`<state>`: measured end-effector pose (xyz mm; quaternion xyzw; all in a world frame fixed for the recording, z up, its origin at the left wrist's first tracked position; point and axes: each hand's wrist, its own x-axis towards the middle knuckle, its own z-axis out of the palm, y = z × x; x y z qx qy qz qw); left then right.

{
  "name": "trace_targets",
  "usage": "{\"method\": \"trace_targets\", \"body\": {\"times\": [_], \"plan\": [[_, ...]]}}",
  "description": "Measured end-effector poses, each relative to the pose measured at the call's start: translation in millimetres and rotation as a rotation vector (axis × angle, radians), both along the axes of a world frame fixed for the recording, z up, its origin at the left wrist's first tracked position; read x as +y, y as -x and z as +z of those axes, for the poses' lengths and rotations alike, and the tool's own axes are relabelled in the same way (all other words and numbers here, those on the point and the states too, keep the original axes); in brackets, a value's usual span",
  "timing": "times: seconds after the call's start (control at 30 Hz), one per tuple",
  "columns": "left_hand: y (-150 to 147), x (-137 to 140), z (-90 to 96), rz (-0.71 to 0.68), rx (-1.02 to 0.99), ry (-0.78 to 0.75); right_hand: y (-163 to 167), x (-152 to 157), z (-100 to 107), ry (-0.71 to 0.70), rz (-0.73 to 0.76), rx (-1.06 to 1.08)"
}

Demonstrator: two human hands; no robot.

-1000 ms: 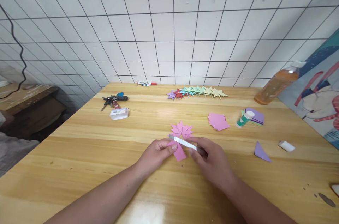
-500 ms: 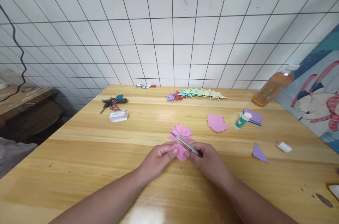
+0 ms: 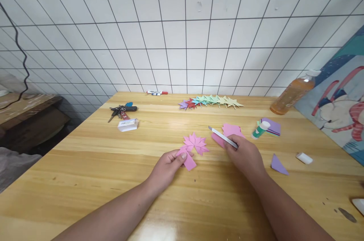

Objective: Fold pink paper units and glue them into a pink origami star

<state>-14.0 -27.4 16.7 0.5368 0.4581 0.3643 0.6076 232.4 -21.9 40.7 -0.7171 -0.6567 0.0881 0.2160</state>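
Observation:
My left hand (image 3: 167, 165) pinches a small pink paper rectangle (image 3: 190, 163) between thumb and fingers, near the table's front middle. Just beyond it lies a star-like fan of folded pink paper pieces (image 3: 196, 144). My right hand (image 3: 247, 155) is closed round a slim silver craft knife (image 3: 220, 135), its tip pointing up and left. Under the knife, a second pink paper piece (image 3: 217, 140) shows at my right fingers; whether they grip it is hidden. A pile of pink paper (image 3: 231, 129) lies right behind that hand, partly covered by it.
A green-white glue stick (image 3: 260, 130) leans on a stack of coloured paper (image 3: 273, 126). Nearby are a purple folded triangle (image 3: 278, 165), white cap (image 3: 304, 158) and tea bottle (image 3: 295, 93). Behind lie coloured folded stars (image 3: 210, 100) and a marker (image 3: 157, 92); keys (image 3: 122, 110) and a small box (image 3: 127, 124) sit left.
My right hand has moved right and away from my left, carrying the knife to the pink pile. My left hand keeps its pink paper, now tilted differently.

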Motion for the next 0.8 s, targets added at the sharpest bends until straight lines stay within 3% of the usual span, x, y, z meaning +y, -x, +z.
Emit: {"method": "trace_targets", "body": {"times": [0.13,0.27,0.43,0.6,0.7,0.8], "plan": [[-1,0,1.4,-0.001,-0.011,-0.01,-7,4,-4,0.074,-0.034,-0.054],[-1,1,0.3,-0.011,-0.025,-0.013,-3,3,-8,0.031,-0.053,-0.082],[-3,0,0.9,0.003,-0.11,0.018,-1,1,-13,0.014,0.038,-0.189],[-5,-1,5.1,0.009,-0.179,0.067,-4,2,-16,-0.114,0.063,-0.283],[-4,-1,4.9,0.019,-0.159,0.052,1,0,-13,-0.191,0.119,-0.201],[-3,-2,2.9,0.06,-0.101,0.039,16,-8,-11,-0.198,0.252,0.025]]}}
